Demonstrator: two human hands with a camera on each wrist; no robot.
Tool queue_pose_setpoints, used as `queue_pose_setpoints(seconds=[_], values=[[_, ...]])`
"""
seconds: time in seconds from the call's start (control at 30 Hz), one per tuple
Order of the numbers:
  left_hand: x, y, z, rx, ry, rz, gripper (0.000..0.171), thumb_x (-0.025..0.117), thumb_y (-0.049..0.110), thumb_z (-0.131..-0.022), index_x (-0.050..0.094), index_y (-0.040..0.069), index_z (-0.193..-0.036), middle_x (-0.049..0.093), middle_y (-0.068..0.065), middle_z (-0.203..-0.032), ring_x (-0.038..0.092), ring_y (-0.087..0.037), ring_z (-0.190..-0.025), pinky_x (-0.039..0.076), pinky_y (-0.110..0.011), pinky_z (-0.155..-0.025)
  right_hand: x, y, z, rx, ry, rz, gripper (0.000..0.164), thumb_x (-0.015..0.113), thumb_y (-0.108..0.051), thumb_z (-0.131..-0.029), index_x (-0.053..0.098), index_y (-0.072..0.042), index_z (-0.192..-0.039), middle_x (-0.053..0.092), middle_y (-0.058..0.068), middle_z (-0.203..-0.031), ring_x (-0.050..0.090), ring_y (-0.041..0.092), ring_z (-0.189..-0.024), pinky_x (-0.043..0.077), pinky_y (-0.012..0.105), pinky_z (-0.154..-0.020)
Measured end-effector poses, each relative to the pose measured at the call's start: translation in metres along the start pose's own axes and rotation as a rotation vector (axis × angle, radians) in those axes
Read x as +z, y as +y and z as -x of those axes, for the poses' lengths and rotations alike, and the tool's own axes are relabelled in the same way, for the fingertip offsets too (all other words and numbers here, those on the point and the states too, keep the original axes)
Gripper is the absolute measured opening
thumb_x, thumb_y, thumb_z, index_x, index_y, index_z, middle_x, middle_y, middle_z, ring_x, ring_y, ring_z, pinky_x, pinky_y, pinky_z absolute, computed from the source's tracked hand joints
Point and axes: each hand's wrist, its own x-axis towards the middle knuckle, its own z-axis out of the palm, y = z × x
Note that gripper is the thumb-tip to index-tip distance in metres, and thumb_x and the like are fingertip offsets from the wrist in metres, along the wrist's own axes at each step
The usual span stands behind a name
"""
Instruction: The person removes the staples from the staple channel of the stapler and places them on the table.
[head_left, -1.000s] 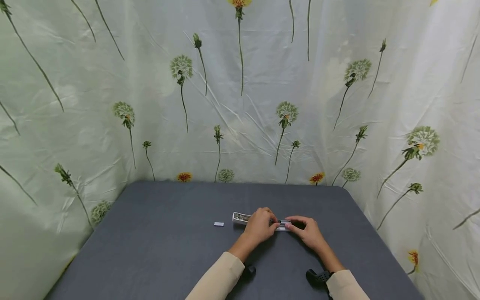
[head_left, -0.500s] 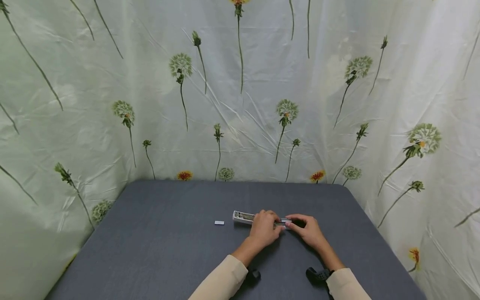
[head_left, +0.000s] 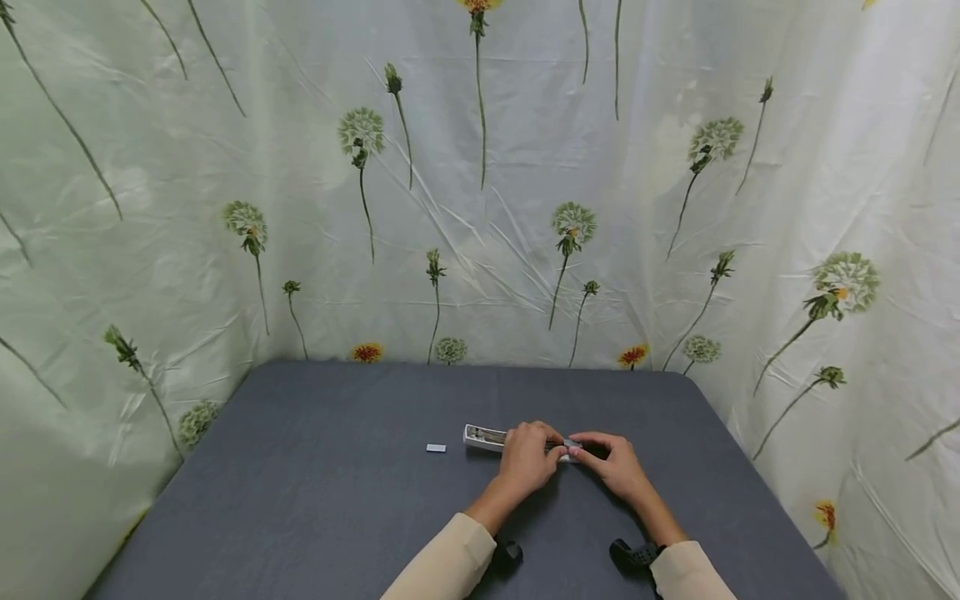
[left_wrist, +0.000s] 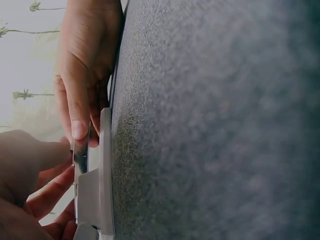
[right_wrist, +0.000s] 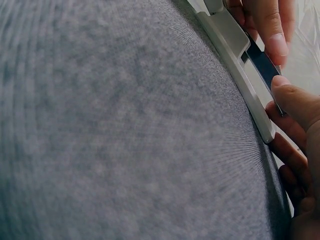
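Note:
A white stapler (head_left: 483,437) lies on the table with its top swung back, its metal rail (right_wrist: 262,62) showing above the pale base (left_wrist: 105,170). My left hand (head_left: 527,454) reaches over its middle, curled fingers gripping around the rail. At the right end my right hand (head_left: 618,468) pinches the rail's tip, thumb on top and fingers below. Both hands' fingertips nearly meet there. A tiny metallic edge shows between them in the right wrist view, too small to identify. A short strip of staples (head_left: 437,448) rests left of the stapler.
The dark grey table (head_left: 322,500) spreads around the stapler. Behind it hangs a pale curtain (head_left: 480,225) printed with dandelions. Black wrist straps (head_left: 633,553) sit below the cream sleeves (head_left: 442,560).
My left hand has shifted slightly right along the stapler, closer to my right hand. The right hand keeps its place at the rail's end. The staple strip on the table stays put.

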Motion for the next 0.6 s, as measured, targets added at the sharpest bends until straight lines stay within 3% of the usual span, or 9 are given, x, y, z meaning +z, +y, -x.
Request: queue_pose_setpoints(seconds=[0.13, 0.37, 0.6], values=[[-0.0003, 0.0023, -0.0021, -0.013, 0.053, -0.012, 0.009, 0.081, 0.029, -0.089, 0.084, 0.024, -0.096, 0.077, 0.006, -0.097, 0.07, -0.018, -0.092, 0.05, -0.037, -0.078, -0.0002, 0.0007, 0.0004, 0.004, -0.003, 0.003, 0.026, 0.079, -0.027, -0.093, 0.078, -0.017, -0.117, 0.077, 0.006, -0.114, 0.068, 0.003, -0.1, 0.054, 0.024, -0.086], [0.0009, 0.0074, -0.0052, -0.042, 0.068, -0.004, 0.008, 0.084, 0.032, -0.087, 0.083, 0.026, -0.092, 0.078, 0.008, -0.092, 0.069, -0.015, -0.083, 0.046, -0.033, -0.071, -0.0013, 0.001, 0.0024, -0.003, 0.006, 0.007, 0.026, 0.079, -0.024, -0.093, 0.078, -0.016, -0.117, 0.077, 0.006, -0.115, 0.068, 0.003, -0.1, 0.054, 0.024, -0.087], [0.0049, 0.0054, -0.0103, -0.061, 0.105, -0.024, 0.007, 0.086, 0.031, -0.084, 0.082, 0.026, -0.087, 0.077, 0.01, -0.087, 0.069, -0.013, -0.078, 0.042, -0.031, -0.068, 0.0011, -0.0014, 0.0004, -0.015, 0.012, 0.026, 0.025, 0.077, -0.023, -0.094, 0.078, -0.013, -0.118, 0.077, 0.008, -0.115, 0.07, 0.013, -0.104, 0.055, 0.027, -0.087]])
